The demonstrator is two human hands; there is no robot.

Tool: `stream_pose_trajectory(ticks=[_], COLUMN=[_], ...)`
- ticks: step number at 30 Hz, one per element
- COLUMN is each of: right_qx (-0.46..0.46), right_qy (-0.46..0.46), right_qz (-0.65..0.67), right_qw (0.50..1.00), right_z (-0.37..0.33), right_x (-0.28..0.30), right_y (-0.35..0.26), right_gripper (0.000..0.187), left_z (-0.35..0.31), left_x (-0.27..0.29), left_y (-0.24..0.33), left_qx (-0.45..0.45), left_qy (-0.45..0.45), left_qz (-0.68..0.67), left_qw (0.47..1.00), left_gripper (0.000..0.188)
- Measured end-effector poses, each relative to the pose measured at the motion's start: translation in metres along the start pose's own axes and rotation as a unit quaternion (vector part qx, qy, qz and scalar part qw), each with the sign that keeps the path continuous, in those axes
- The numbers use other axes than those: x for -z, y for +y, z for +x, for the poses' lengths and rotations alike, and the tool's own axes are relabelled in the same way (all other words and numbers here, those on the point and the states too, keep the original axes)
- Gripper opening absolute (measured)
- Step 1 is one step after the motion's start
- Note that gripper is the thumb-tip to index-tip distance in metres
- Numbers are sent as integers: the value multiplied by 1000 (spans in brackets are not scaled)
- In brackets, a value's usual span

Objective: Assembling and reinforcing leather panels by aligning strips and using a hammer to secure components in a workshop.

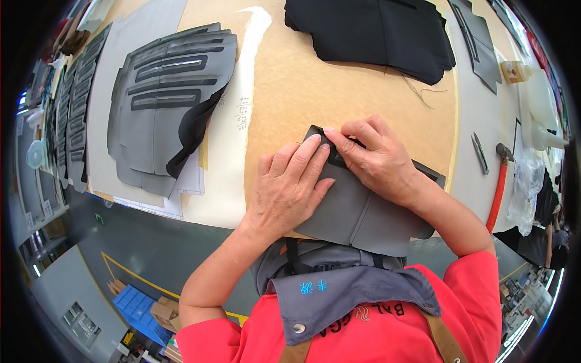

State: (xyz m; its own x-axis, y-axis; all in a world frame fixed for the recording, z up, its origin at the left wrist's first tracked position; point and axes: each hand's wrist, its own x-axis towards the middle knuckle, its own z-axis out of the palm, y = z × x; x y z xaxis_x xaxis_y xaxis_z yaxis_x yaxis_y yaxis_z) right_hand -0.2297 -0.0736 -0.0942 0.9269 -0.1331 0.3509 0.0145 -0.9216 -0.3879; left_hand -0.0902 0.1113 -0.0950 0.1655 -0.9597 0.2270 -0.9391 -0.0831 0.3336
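Note:
A grey sheet panel (339, 206), leather-like, with a seam down it and black trim at its far edge, lies at the near edge of the table and hangs slightly over it. My left hand (284, 184) rests on its left part, fingers stretched out and fingertips at the black trim. Beside it, my right hand (378, 158) is closed, thumb and forefinger pinching at the black trim (336, 158) near the panel's far left corner. The exact piece between the fingertips is partly hidden. Another black-edged slot (428, 172) shows beyond my right wrist.
A stack of grey panels (145, 121) with black-bordered slots lies left, one corner curled up. Black fabric pieces (381, 33) are piled at the far side. On the right are a red-handled hammer (498, 190), small snips (480, 154), a squeeze bottle (541, 135) and a plastic bag (525, 193).

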Motion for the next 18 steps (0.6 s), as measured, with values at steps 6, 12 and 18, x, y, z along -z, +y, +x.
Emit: stream_pose_trajectory(ticks=[6, 12, 18], right_qx=[17, -104, -109], right_qy=[-67, 1, 44], right_qz=[-55, 102, 136], right_qw=[996, 989, 984], right_z=[11, -7, -15], right_x=[0, 10, 3], right_y=[-7, 2, 2], right_gripper=[51, 32, 29], left_z=[-1, 6, 20], left_x=[2, 6, 7], left_y=[-2, -4, 2], left_qx=[-1, -4, 22], left_qy=[7, 25, -4], left_qz=[1, -42, 9], left_qw=[1000, 999, 1000], left_gripper=[58, 55, 48])
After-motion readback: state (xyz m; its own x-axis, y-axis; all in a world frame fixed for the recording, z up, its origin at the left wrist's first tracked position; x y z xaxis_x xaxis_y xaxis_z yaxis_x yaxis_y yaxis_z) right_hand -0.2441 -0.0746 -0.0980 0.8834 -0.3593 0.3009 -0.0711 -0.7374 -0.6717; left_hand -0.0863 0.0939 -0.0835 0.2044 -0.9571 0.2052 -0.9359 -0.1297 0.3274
